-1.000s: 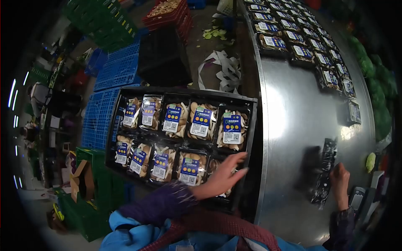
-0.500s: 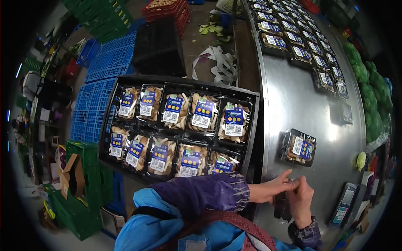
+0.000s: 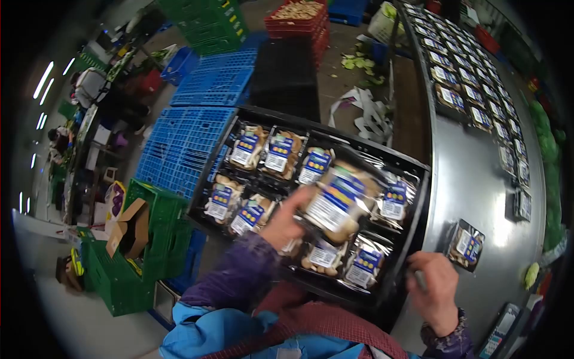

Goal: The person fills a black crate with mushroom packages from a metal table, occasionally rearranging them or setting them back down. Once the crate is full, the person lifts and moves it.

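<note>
My left hand [image 3: 286, 224] grips a packaged mushroom tray [image 3: 338, 200] by its left edge, raised and blurred above the black crate [image 3: 412, 239]. The tray is wrapped in clear film with a blue and white label. More mushroom packs [image 3: 281, 154] sit in two rows in the crate under it, a few partly hidden by the hand and the raised tray. At the crate's right side, over the steel table's edge, my right hand [image 3: 435, 290] is closed around a small greyish object, mostly hidden by the fingers. One mushroom pack [image 3: 466, 245] lies on the table beyond it.
The steel table [image 3: 463, 158] carries many labelled packs in rows at its far end. Blue plastic pallets [image 3: 182, 143], green crates [image 3: 119, 275] and a red crate [image 3: 296, 24] stand to the left and behind. A handheld device [image 3: 501, 332] lies at lower right.
My left hand has moved left from the table to above the crate and now holds a mushroom tray. The hands have parted; my right hand stays near the table. The view has shifted.
</note>
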Demonstrator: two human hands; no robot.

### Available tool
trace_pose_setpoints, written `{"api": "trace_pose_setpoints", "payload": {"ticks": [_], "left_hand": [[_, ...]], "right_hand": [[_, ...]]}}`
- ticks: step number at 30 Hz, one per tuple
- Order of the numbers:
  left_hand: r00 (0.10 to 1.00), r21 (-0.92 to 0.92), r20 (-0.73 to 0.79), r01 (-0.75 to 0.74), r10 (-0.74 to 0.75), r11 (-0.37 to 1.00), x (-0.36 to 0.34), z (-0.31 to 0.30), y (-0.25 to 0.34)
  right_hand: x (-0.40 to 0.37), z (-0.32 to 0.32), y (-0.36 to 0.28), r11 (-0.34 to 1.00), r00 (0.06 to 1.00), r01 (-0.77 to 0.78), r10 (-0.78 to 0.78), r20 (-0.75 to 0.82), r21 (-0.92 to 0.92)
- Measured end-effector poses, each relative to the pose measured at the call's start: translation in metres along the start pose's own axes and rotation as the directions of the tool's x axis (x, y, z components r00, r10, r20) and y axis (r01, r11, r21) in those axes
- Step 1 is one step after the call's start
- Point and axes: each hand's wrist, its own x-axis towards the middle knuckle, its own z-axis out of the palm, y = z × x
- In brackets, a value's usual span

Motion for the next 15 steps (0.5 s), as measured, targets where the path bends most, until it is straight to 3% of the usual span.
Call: {"api": "trace_pose_setpoints", "payload": {"ticks": [1,2,3,5,7,8,9,10,11,12,13,15], "left_hand": [[0.982,0.224,-0.183,-0.006,0.048,0.975,-0.006,-0.050,-0.033],[0.945,-0.338,-0.236,0.138,-0.226,0.931,0.003,-0.084,-0.023],[0.833,-0.805,-0.270,0.079,-0.483,0.588,0.011,-0.119,-0.014],[0.845,-0.754,-0.307,0.065,-0.437,0.654,0.016,-0.180,-0.017],[0.803,-0.729,-0.373,0.057,-0.465,0.683,0.029,-0.221,-0.022],[0.857,-0.100,-0.498,0.091,-0.129,0.991,0.026,-0.234,-0.035],[0.904,0.574,-0.374,0.051,0.207,0.817,0.023,-0.242,-0.046],[0.862,0.329,-0.505,0.135,0.053,0.935,0.030,-0.243,-0.047],[0.783,0.051,-0.613,0.169,-0.103,0.984,0.037,-0.243,-0.047],[0.725,0.345,-0.689,0.320,0.006,0.882,0.036,-0.244,-0.047],[0.681,0.575,-0.719,0.472,0.138,0.669,0.035,-0.242,-0.046],[0.684,0.610,-0.713,0.496,0.156,0.618,0.031,-0.216,-0.015]], "right_hand": [[-0.001,0.000,0.008,0.997,0.998,-0.070,0.069,-0.011,-0.024],[-0.003,0.003,0.016,0.992,0.993,-0.119,0.118,-0.020,-0.046],[-0.007,0.007,0.026,0.983,0.985,-0.169,0.168,-0.030,-0.070],[-0.023,0.016,0.055,0.952,0.960,-0.279,0.278,-0.029,-0.124],[-0.042,0.022,0.087,0.920,0.942,-0.336,0.331,-0.058,-0.201],[-0.052,0.020,0.104,0.861,0.886,-0.459,0.462,-0.038,-0.220],[-0.064,0.015,0.121,0.785,0.812,-0.569,0.583,-0.019,-0.245],[-0.079,0.010,0.141,0.786,0.815,-0.564,0.580,-0.017,-0.253],[-0.097,0.007,0.160,0.682,0.739,-0.663,0.663,-0.120,-0.308],[-0.117,0.005,0.179,0.561,0.647,-0.752,0.728,-0.227,-0.345],[-0.139,0.004,0.198,0.562,0.649,-0.751,0.727,-0.224,-0.347],[-0.188,0.001,0.239,0.385,0.549,-0.831,0.685,-0.480,-0.402]]}}
